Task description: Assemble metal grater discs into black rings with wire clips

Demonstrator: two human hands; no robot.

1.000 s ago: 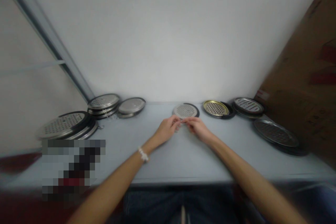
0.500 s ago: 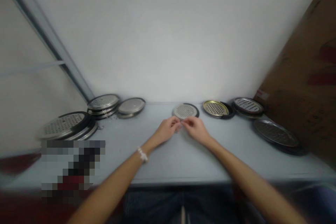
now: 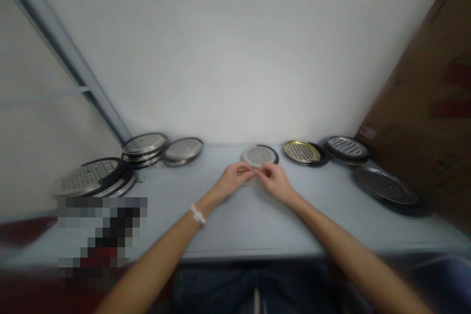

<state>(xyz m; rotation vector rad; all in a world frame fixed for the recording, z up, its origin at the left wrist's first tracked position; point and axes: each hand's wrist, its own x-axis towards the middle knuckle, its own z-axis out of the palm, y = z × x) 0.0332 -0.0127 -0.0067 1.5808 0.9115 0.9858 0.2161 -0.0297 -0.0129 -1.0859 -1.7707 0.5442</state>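
Fingertips nearly meeting, the left hand (image 3: 231, 179) and right hand (image 3: 275, 184) seem to pinch a tiny piece (image 3: 254, 170), too blurred to identify, between them near the middle disc (image 3: 260, 155) on the table (image 3: 253, 225), where a loosened fingertip could let it drop.

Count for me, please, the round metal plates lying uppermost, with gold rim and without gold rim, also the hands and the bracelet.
Gold-rimmed plate: 1
Plates without gold rim: 6
Left hand and right hand: 2
White bracelet: 1
Total: 10
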